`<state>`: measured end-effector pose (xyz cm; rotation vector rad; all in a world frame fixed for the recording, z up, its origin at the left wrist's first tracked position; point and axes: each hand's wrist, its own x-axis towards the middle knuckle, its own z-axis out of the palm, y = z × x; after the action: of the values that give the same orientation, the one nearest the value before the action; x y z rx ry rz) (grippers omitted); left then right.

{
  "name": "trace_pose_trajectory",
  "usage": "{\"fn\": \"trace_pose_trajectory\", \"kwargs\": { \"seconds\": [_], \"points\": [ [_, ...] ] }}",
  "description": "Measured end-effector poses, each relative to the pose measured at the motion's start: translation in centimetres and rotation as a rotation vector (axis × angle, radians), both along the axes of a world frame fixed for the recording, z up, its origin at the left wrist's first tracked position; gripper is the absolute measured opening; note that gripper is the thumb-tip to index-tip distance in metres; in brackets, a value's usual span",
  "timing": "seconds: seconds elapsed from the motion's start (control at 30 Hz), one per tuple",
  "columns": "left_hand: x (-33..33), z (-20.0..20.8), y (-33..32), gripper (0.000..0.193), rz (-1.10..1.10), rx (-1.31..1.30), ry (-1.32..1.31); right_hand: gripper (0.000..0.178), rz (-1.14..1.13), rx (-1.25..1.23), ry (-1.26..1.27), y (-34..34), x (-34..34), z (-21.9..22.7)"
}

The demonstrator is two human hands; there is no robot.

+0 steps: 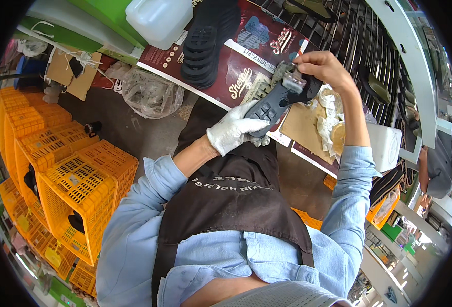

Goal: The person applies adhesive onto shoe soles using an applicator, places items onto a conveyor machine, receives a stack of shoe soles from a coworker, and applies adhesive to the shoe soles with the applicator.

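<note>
My left hand (233, 129), in a white glove, grips a dark shoe sole (268, 111) near its close end, with the thumb across the patterned surface. The sole slants up to the right over the table edge. Its far part has a wet, glossy dark patch. My bare right hand (324, 69) is closed in a pinch on a small brush (293, 81) with a pale grey, crusted head, which rests at the sole's far end. Left of my hands, a stack of black shoe soles (200, 56) lies on the table.
A dark red printed table cover (221, 94) lies under the work. Behind it stands a white plastic jug (159, 23). Cardboard with crumpled paper (328, 120) and a white container (388, 147) are at right, beside a metal rod rack (346, 38). Orange crates (77, 179) stand left.
</note>
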<state>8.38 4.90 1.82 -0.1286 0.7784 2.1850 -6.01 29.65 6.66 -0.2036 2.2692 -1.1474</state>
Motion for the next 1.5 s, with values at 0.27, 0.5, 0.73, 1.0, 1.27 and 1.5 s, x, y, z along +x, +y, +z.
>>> {"fn": "trace_pose_trajectory", "kwargs": {
  "seconds": [0.27,0.5,0.73,1.0,1.27,1.5],
  "points": [
    [0.0,-0.5,0.0,0.047,-0.026,0.003,0.036,0.024,0.09,-0.042,0.026,-1.7,1.2,0.6],
    [0.0,-0.8,0.2,0.052,0.006,0.054,0.016,0.027,0.055,-0.108,0.028,-1.1,1.3,0.5],
    [0.1,-0.3,0.0,0.053,-0.014,0.06,-0.003,0.022,-0.118,-0.094,0.142,-1.2,1.5,0.3],
    [0.7,0.2,0.1,0.046,0.011,0.069,0.06,0.024,-0.126,-0.063,0.104,-3.0,2.4,1.3],
    [0.8,-0.8,0.2,0.058,-0.017,0.075,0.086,0.024,-0.063,-0.111,0.088,-4.5,3.7,2.4],
    [0.6,-0.2,-0.1,0.059,-0.045,0.046,0.117,0.023,-0.172,-0.072,0.203,-4.6,3.5,1.4]
  ]
}}
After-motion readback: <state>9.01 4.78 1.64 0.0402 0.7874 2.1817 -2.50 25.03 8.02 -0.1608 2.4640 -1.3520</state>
